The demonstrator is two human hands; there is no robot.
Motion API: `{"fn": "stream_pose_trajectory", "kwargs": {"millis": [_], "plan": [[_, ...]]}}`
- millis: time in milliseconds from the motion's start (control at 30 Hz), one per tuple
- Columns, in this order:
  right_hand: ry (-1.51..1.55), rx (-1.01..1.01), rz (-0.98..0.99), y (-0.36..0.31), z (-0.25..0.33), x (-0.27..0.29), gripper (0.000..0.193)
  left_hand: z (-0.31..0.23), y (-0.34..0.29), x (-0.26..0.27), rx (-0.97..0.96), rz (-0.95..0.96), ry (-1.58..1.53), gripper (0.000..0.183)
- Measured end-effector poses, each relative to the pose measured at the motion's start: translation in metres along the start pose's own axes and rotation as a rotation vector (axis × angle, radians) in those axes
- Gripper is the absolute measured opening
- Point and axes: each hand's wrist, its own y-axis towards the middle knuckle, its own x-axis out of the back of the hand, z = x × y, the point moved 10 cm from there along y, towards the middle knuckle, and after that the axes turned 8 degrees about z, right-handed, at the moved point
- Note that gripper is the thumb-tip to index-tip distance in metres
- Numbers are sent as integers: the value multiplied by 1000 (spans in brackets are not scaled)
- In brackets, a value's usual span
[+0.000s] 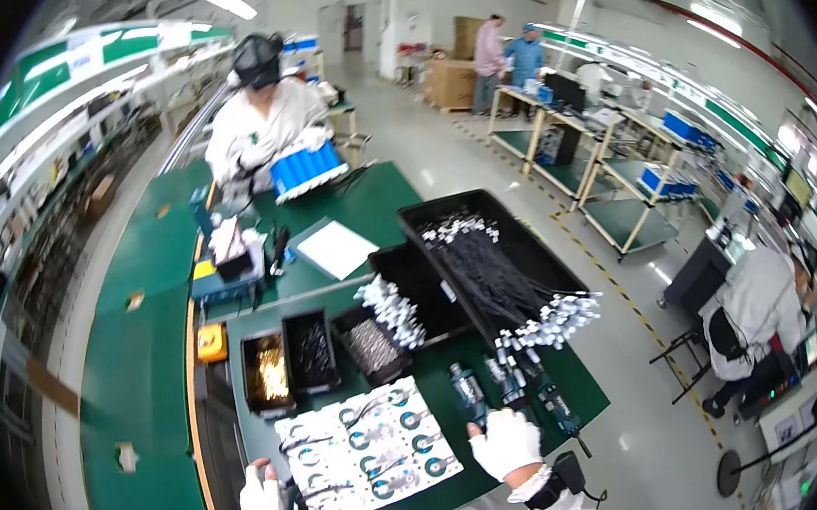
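Note:
A white tray point(372, 452) with several round dark-rimmed parts and black leads lies on the green table before me. My left hand point(261, 503), in a white glove with bare fingertips, is beside its near left corner. Its thumb and fingers are slightly apart, with nothing visible between them. To the right of the tray, my gloved right hand point(506, 447) is closed around the lower end of a dark teal electric screwdriver point(467, 389). Part of its grip is hidden. Two similar screwdrivers, one in the middle point(505, 381) and one at right point(556, 402), lie alongside.
Behind the tray stand small black bins of gold-coloured parts point(268, 372), dark parts point(311, 353) and silver screws point(372, 348). A large black bin point(488, 277) holds cables with white connectors. A yellow tape measure point(211, 342) sits at left. Across the table, a co-worker point(266, 122) handles a blue-and-white piece.

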Motion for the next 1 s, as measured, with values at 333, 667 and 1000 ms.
{"fn": "stream_pose_trajectory", "kwargs": {"millis": [333, 667, 1000], "plan": [[581, 49, 240, 51, -47, -89, 46, 19, 21, -36, -288, -175, 629, 28], [1556, 836, 380, 2, 45, 67, 53, -31, 77, 14, -352, -424, 615, 15], [1529, 1259, -264, 64, 134, 139, 84, -234, 36, -72, -865, 33, 398, 33]]}}
